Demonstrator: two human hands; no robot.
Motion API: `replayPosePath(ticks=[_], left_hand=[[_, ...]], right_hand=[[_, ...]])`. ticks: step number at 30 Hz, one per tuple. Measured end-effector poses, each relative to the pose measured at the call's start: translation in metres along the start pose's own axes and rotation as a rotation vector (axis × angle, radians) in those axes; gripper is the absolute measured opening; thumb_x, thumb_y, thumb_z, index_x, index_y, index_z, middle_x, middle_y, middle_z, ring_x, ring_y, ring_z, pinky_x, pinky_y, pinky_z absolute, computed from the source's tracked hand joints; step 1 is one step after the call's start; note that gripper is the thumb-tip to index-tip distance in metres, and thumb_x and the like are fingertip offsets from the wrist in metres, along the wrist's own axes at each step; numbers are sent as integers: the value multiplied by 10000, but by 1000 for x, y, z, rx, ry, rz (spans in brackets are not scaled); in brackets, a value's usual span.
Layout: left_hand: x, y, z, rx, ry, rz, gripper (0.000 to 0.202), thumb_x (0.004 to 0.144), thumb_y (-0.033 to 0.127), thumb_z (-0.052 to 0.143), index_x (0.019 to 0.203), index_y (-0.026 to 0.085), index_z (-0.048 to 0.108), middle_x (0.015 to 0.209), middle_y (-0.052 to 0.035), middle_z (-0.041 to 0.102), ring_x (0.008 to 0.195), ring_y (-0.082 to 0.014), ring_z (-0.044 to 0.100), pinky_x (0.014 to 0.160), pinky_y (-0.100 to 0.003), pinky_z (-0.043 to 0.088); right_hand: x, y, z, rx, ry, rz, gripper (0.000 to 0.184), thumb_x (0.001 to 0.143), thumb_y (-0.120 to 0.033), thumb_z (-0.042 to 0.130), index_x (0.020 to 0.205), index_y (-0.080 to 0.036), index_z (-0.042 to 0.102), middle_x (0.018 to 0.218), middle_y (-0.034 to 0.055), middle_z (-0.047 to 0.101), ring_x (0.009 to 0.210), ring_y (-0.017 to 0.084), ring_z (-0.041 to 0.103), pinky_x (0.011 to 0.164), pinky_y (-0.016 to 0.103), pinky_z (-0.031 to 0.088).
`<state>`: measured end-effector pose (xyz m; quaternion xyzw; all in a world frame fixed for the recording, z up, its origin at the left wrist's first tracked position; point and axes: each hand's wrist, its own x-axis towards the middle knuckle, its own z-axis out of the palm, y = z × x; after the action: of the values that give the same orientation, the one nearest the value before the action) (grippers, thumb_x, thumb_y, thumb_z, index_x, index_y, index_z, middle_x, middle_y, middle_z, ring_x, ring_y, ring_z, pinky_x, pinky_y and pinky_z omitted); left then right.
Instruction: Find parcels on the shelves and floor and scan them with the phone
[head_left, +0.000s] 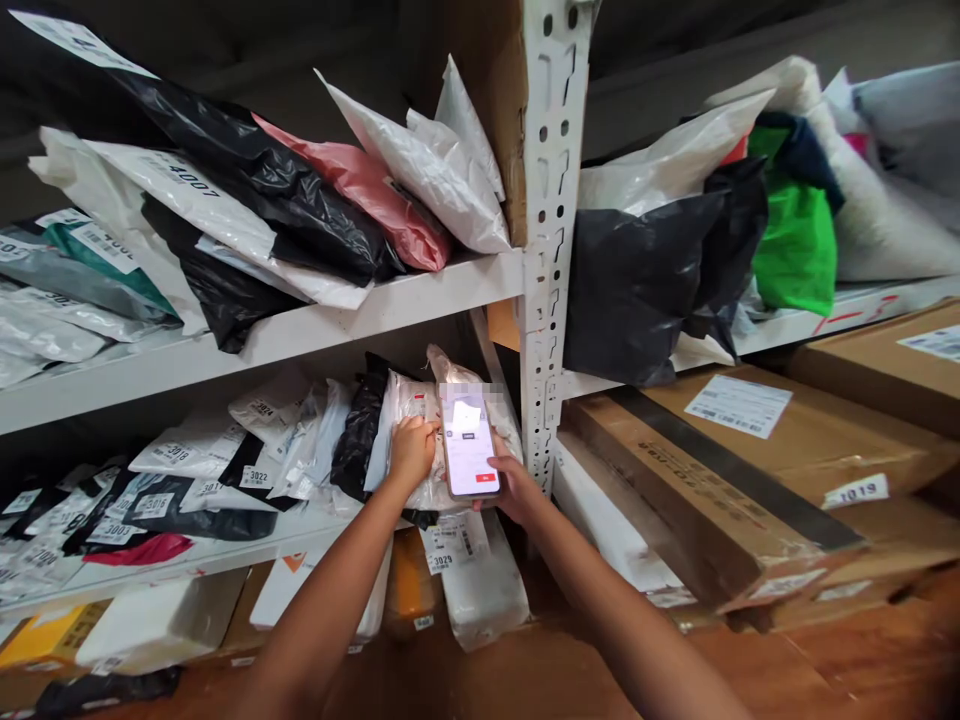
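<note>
In my right hand (514,487) is a smartphone (469,455), held upright with its lit screen facing me. My right thumb rests on the screen near a red button. My left hand (413,455) is just left of the phone, its fingers curled against a pale plastic parcel (429,492); the fingertips show only in part. Another pale parcel (441,362) stands partly hidden behind the phone. Below my hands sits a wrapped white package (487,590) beside a label (444,550) marked 3029.
Numbered mailer bags (180,450) crowd the lower left shelf. Above, black, white and pink bags (367,185) lean on the upper shelf (420,293). A perforated white post (551,200) divides the racks. Large cardboard boxes (712,480) stack at right, under a green bag (795,235).
</note>
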<state>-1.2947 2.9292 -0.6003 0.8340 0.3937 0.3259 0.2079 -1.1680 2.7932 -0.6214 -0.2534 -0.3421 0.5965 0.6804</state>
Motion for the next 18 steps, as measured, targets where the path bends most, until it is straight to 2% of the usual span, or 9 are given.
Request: replayPosePath(ticks=[3,5,8,11,13,16,18], left_hand=[[-6,1,-4,166,-37,86,330,854,157,454,1024,188,735,899,-109,623,984,-284,499,945,-421,349],[-9,2,-8,296,-51,129,364,880,172,425,1091,159,721,930,-126,628,966,-283,494,906,-401,372],[-10,4,-15,461,-45,145,350,870,166,446,1053,166,745,931,-143,611,954,-301,478,857,-396,386],[-14,6,-18,512,-30,81,340,855,146,464,983,209,773,906,-130,603,929,-299,481,834,-395,388],[-21,3,-16,470,29,59,360,844,111,459,969,224,777,880,-110,590,906,-276,485,837,-383,395],[-34,-6,-10,385,171,115,377,839,79,447,955,227,774,861,-89,541,902,-246,468,853,-358,409],[-40,-12,-7,361,219,142,372,849,84,442,951,228,770,869,-89,517,912,-245,451,858,-356,412]], right_hand=[[0,-10,-9,3,-19,-28,841,651,-385,618,1398,-280,247,1071,98,662,661,259,691,318,276,494],[-2,-14,-10,4,-52,-26,856,651,-404,605,1416,-282,240,1105,114,651,692,276,697,314,270,482],[-6,-17,-11,-14,-93,5,866,652,-428,584,1429,-291,229,1133,123,644,728,285,702,324,258,478],[-8,-16,-14,-47,-124,30,865,652,-439,566,1434,-303,221,1114,110,653,722,287,707,326,243,467],[-8,-14,-17,-52,-111,21,857,653,-443,561,1430,-312,224,1102,104,655,708,282,708,326,239,464],[-6,-13,-20,-35,-94,-1,839,665,-438,564,1423,-330,222,1145,109,642,715,280,713,323,241,473],[-5,-13,-22,-13,-128,-3,825,674,-422,571,1417,-332,224,1139,106,646,726,290,721,318,243,481]])
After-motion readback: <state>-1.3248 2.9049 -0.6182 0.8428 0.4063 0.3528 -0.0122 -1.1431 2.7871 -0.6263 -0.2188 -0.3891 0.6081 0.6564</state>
